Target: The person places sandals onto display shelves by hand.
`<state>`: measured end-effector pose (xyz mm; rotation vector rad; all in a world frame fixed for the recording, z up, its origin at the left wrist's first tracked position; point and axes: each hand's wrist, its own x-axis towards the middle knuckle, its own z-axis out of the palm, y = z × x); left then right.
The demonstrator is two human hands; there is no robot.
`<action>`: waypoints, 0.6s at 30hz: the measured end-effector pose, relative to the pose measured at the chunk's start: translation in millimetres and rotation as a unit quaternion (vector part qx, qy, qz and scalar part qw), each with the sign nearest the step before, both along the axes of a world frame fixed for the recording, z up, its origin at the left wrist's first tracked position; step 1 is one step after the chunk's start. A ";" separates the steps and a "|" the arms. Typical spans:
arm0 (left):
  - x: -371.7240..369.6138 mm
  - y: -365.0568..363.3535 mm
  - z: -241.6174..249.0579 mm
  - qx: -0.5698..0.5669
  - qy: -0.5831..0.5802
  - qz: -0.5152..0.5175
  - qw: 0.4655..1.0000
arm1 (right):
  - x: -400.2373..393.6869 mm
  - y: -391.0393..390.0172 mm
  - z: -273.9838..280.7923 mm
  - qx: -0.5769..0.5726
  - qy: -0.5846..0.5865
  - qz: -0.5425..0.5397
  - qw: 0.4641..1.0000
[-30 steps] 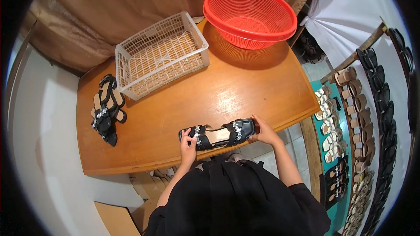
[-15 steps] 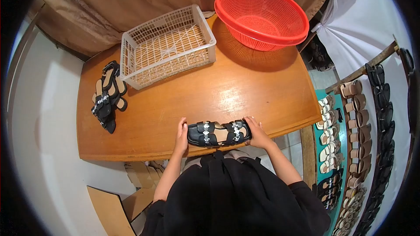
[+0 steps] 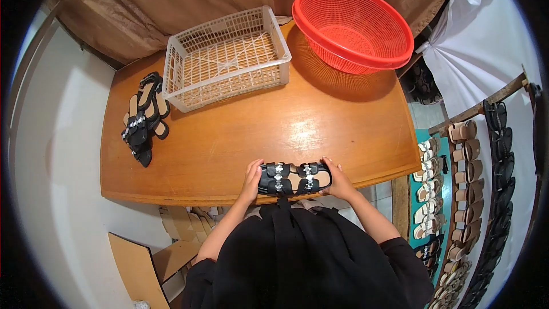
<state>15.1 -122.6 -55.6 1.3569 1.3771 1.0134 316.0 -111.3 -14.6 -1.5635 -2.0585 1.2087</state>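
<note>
The left hand (image 3: 252, 179) and right hand (image 3: 338, 181) bracket the black jeweled sandals (image 3: 294, 179) at opposite ends, fingers loosely curled against them, at the surface's (image 3: 229, 166) near edge. Farther back on the surface sit a white plastic crate (image 3: 226, 60), a red basket (image 3: 353, 28) and a pile of black sandals (image 3: 144, 119).

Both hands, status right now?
Left hand: holding the left end of the black sandals.
Right hand: holding the right end of the same sandals.
</note>
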 end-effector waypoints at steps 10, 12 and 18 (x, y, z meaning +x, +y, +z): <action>-2.5 -3.1 2.9 -0.011 0.045 -0.027 0.999 | -10.0 -0.8 11.9 0.017 -0.074 0.030 0.997; -6.6 -2.3 7.8 -0.017 0.032 -0.041 0.999 | -13.5 1.6 20.0 0.022 -0.118 0.053 0.991; -10.0 -12.8 67.7 -0.007 0.321 -0.168 0.932 | -9.5 2.8 11.0 0.083 -0.133 0.061 0.986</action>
